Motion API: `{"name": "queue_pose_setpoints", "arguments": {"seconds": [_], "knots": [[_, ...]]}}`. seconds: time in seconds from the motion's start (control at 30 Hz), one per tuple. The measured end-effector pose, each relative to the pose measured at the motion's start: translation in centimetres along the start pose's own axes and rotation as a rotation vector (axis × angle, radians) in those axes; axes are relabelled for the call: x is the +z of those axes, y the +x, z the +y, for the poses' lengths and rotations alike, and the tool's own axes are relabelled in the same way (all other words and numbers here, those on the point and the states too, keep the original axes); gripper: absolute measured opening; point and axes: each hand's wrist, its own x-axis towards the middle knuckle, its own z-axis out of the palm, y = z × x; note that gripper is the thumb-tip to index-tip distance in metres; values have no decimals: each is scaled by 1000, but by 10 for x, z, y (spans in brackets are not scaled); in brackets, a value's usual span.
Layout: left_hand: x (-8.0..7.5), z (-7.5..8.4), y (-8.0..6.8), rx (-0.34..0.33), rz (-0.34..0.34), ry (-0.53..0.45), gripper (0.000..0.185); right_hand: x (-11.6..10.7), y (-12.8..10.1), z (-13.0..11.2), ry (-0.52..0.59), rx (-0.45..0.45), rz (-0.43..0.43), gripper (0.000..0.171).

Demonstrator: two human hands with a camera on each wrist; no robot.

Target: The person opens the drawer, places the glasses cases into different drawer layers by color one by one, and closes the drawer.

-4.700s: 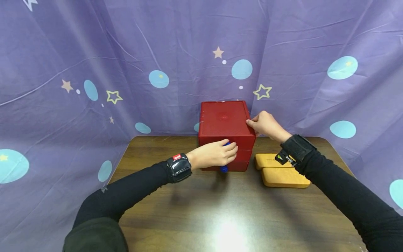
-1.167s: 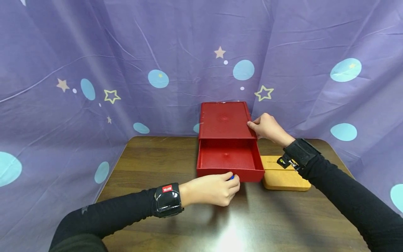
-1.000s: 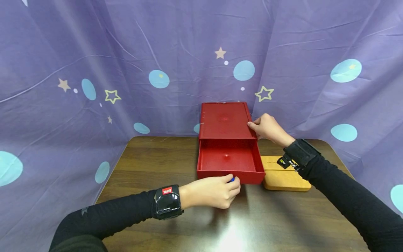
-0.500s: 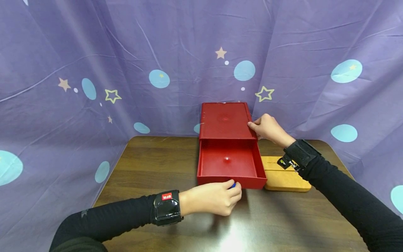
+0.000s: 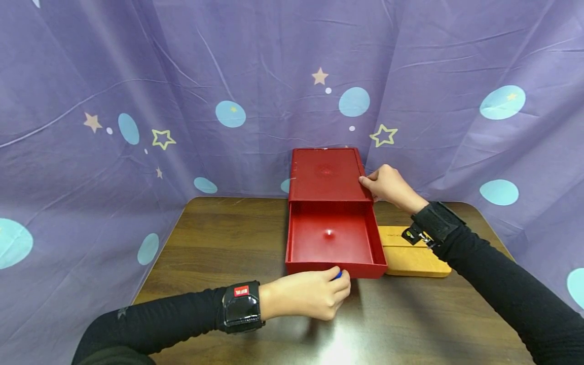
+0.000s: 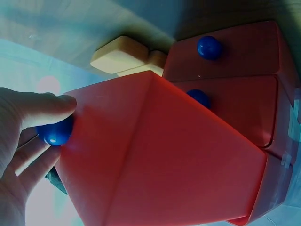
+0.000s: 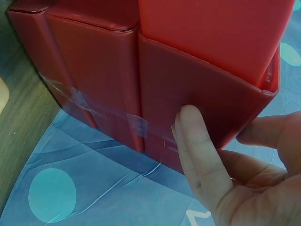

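Pinching the blue knob [image 6: 56,131] between thumb and fingers, the left hand [image 5: 307,296] holds the front of the red top drawer [image 5: 337,248], which stands well out of its red cabinet [image 5: 326,175], its back end under the cabinet's top. Apart from it, the right hand [image 5: 388,185] steadies the cabinet's right side, fingers fairly straight against the wall, thumb at the top edge. Below, two more drawers [image 6: 244,59] sit flush. The cabinet is near the back edge of the wooden table [image 5: 219,243], close to the purple curtain [image 5: 274,61]. Wood runs left from the drawer to the table's slanting edge, and forward past its front lip. On the right, room is tighter: from above, the drawer's wall overlaps the yellow cases [image 5: 417,262], though the left wrist view shows them beyond it.
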Motion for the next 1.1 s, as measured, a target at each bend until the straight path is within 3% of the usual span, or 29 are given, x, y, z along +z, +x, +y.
{"name": "queue_pose_setpoints", "arguments": {"seconds": [0.67, 0.9, 1.1], "knots": [[-10, -4, 1, -43, -19, -21, 38, 0, 0, -1, 12, -10, -11, 36], [-29, -25, 4, -137, 30, -50, 33, 0, 0, 0, 13, -14, -12, 36], [-40, -60, 1, -274, 67, -101, 24, -4, 1, -1, 40, 8, -47, 38]]}}
